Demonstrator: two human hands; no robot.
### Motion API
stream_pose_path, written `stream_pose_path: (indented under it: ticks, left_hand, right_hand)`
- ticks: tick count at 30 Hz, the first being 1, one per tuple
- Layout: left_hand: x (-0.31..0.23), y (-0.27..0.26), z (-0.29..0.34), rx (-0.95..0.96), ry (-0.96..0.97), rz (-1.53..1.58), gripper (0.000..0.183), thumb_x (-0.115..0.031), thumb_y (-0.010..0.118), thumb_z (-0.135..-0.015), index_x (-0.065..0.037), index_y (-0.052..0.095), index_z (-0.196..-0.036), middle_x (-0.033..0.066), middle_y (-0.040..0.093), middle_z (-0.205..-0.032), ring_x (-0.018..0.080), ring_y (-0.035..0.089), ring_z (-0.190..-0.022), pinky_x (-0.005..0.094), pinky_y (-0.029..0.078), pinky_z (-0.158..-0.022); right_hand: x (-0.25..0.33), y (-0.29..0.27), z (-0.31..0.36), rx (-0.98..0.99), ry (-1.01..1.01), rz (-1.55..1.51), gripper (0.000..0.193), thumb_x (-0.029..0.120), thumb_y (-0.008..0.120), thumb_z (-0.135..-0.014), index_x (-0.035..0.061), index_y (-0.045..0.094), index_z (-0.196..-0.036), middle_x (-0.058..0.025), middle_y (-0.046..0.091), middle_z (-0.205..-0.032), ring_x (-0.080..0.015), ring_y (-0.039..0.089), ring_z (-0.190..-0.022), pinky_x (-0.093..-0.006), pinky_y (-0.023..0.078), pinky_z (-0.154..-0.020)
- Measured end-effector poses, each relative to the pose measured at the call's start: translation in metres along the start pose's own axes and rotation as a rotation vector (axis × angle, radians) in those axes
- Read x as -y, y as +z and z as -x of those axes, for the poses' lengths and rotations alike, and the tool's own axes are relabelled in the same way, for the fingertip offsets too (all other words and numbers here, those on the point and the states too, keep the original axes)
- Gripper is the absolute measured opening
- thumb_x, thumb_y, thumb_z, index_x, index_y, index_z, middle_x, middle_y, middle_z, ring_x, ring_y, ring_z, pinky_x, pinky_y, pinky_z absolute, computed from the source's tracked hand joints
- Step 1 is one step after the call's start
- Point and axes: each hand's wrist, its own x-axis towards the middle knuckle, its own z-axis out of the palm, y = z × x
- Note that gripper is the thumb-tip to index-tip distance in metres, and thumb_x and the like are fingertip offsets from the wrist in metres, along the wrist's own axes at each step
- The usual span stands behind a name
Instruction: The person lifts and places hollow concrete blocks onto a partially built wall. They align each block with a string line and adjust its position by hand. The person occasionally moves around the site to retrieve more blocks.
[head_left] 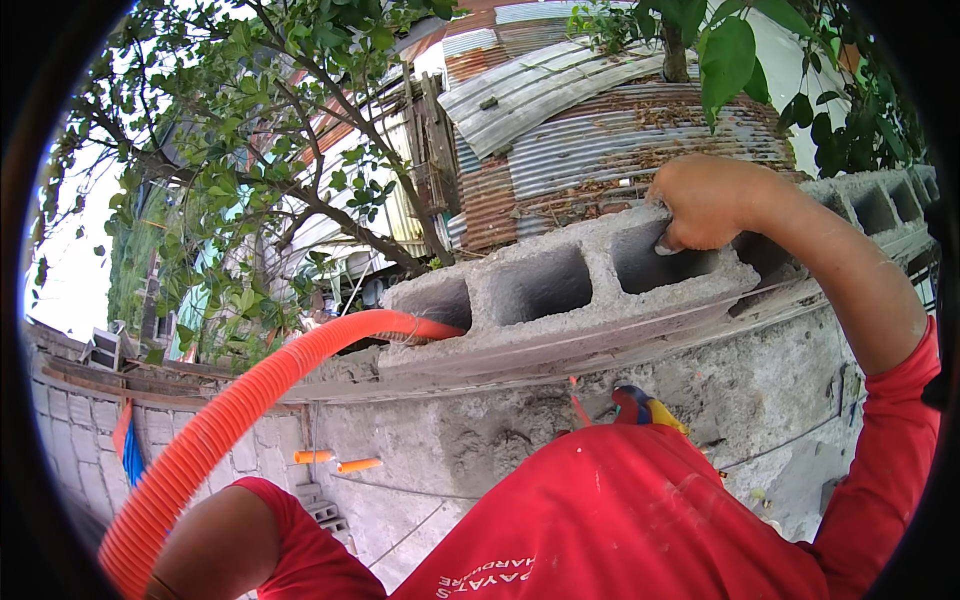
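A grey concrete hollow block (560, 330) lies along the top of the wall with its open cells facing up. My right hand (705, 205) grips its far edge near the right end, fingers curled over the rim and thumb down in a cell. Into the block's leftmost cell runs an orange corrugated conduit (270, 395), arching up from the lower left. Thin wire is looped around the conduit near that cell. Only part of my left arm (225, 535) shows, beside the conduit; the left hand itself is out of view.
More hollow blocks (875, 210) continue the row to the right. Beyond the wall are a leafy tree (330, 190) and rusty corrugated roofing sheets (620, 140). Two short orange pipe ends (358, 465) show lower left. A colourful shoe (640, 408) is below the block.
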Motion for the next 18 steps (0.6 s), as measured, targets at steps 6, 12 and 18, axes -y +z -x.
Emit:
stream_pose_path:
  ticks: [6,12,18]
  left_hand:
    - [0.009,0.011,-0.011,0.001,0.009,0.026,0.038,-0.031,0.062,-0.093,0.005,0.064,-0.106,0.0224,0.065,-0.097,0.0348,0.064,-0.092,0.0432,0.050,-0.084]
    - [0.023,0.026,-0.025,-0.027,0.015,0.041,0.036,-0.030,0.063,-0.092,0.004,0.065,-0.102,0.0218,0.065,-0.092,0.0348,0.065,-0.087,0.0429,0.051,-0.080]
    - [0.037,0.032,-0.053,-0.017,0.051,0.061,0.035,-0.030,0.064,-0.090,0.004,0.066,-0.099,0.0212,0.065,-0.088,0.0347,0.065,-0.082,0.0426,0.052,-0.076]
  right_hand:
    - [-0.002,0.001,-0.001,0.014,0.013,-0.032,0.032,0.023,0.077,-0.077,0.0016,0.073,-0.100,-0.0235,0.072,-0.092,-0.0416,0.069,-0.091,-0.0472,0.054,-0.083]
    - [0.001,-0.001,-0.001,-0.020,-0.023,0.005,0.034,0.023,0.077,-0.076,0.0023,0.073,-0.103,-0.0233,0.072,-0.092,-0.0419,0.068,-0.092,-0.0473,0.054,-0.084]
    - [-0.002,-0.006,-0.004,-0.083,-0.085,0.053,0.033,0.025,0.076,-0.076,0.0021,0.073,-0.100,-0.0236,0.071,-0.089,-0.0420,0.068,-0.088,-0.0485,0.054,-0.081]
